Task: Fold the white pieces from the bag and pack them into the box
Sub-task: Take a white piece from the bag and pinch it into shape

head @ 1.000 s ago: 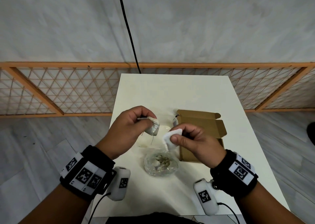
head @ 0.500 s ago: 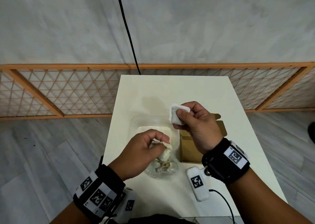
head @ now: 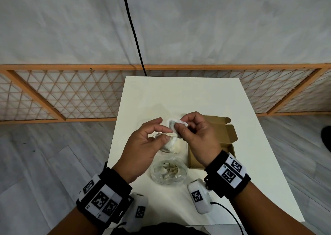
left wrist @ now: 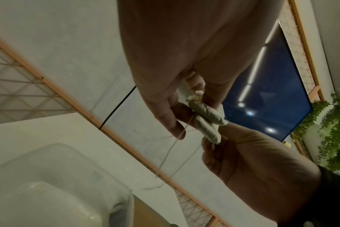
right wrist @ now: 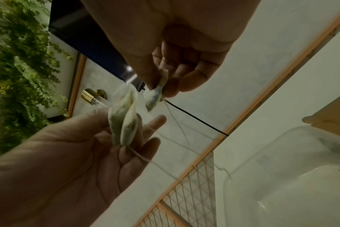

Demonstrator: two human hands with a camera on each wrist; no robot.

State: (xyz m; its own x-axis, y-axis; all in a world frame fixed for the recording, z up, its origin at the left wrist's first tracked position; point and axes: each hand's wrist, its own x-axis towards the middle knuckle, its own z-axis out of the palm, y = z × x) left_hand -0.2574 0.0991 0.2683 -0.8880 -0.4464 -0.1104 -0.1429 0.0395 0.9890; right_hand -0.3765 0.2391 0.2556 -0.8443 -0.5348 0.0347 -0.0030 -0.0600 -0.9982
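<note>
Both hands meet above the white table (head: 179, 95). My left hand (head: 162, 130) pinches a folded white piece (head: 170, 142) with thin strings hanging from it; the right wrist view shows that white piece (right wrist: 124, 122) lying doubled against the left fingers (right wrist: 153, 126). My right hand (head: 180, 125) pinches a smaller white piece (head: 176, 122) between thumb and forefinger, right beside the left one. In the left wrist view the white pieces (left wrist: 206, 116) sit side by side. The clear bag (head: 168, 173) with more pieces lies near me. The open cardboard box (head: 229, 136) is on the right, partly hidden by my right hand.
A clear plastic tub (left wrist: 58, 184) sits on the table under the hands, next to the box. A wooden lattice fence (head: 71, 95) runs behind the table, and a black cable (head: 132, 29) hangs down the wall.
The left hand dipped to the bag, then came up holding a white piece. The right hand rose with its piece, and the two hands have come together.
</note>
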